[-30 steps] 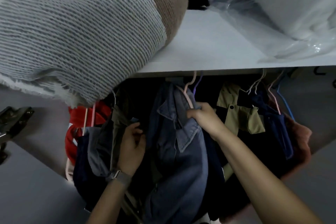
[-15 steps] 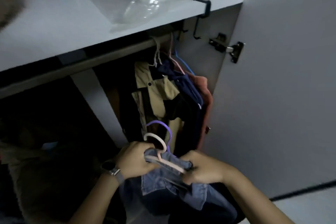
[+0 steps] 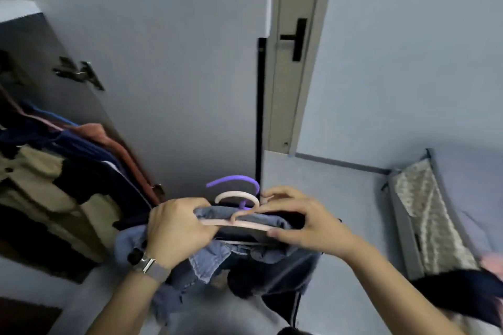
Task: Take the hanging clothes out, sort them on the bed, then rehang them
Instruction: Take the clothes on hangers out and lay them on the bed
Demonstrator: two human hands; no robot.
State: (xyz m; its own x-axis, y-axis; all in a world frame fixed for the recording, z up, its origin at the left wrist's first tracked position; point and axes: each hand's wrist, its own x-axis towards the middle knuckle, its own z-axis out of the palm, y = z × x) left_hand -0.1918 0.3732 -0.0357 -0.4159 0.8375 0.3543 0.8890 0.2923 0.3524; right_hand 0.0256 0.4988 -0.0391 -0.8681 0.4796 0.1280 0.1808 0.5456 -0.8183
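Your left hand (image 3: 178, 228) and right hand (image 3: 304, 221) both grip a bundle of denim clothes (image 3: 217, 255) on pink hanger (image 3: 236, 212) and purple hanger (image 3: 234, 181), beside the wardrobe door (image 3: 163, 62)

We have one view only, so no overlap between views to log. The head camera looks forward and steeply down, wide-angle, with straight edges bowing near the frame borders. Both hands sit close to the lens at lower centre, forearms entering from the bottom edge. The open wardrobe door (image 3: 168, 62) fills upper centre; hanging clothes (image 3: 54, 171) lie at the left edge, a room door (image 3: 294, 49) upper right of centre, and a bed corner (image 3: 424, 215) at the right edge.
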